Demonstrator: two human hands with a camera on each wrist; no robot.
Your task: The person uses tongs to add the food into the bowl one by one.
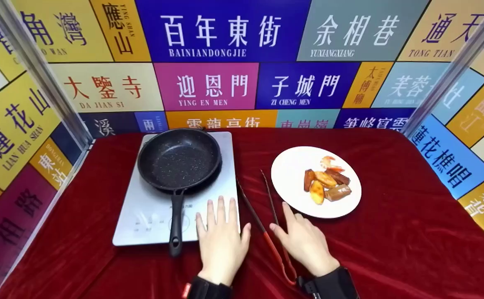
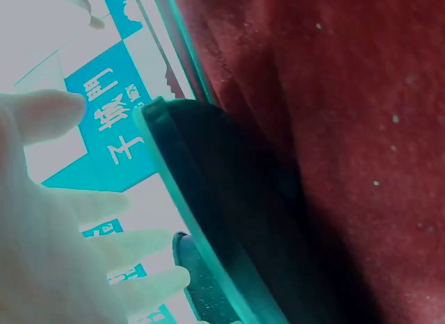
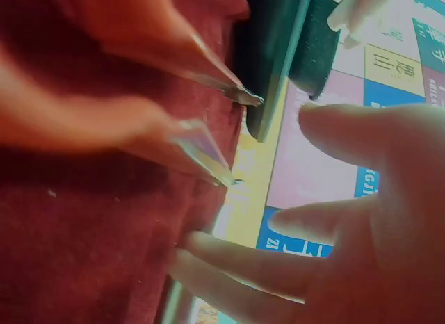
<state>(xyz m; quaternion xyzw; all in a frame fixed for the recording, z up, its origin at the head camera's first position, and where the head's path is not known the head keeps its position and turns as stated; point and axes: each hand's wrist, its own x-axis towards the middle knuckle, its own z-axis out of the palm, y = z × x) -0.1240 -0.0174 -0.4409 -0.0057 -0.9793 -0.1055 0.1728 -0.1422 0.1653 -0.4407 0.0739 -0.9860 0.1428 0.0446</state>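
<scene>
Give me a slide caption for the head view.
Left hand at an induction cooktop bearing a frying pan; right hand beside tongs and a plate holding a shrimp and browned food pieces.

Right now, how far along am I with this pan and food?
Looks done: the pan sits on the cooktop, and the food lies on the plate.
In hand: nothing gripped; your left hand is over the cooktop's near right corner, your right hand by the tongs.
Possibly left: taking up the tongs and moving food into the pan, which is bare inside.
</scene>
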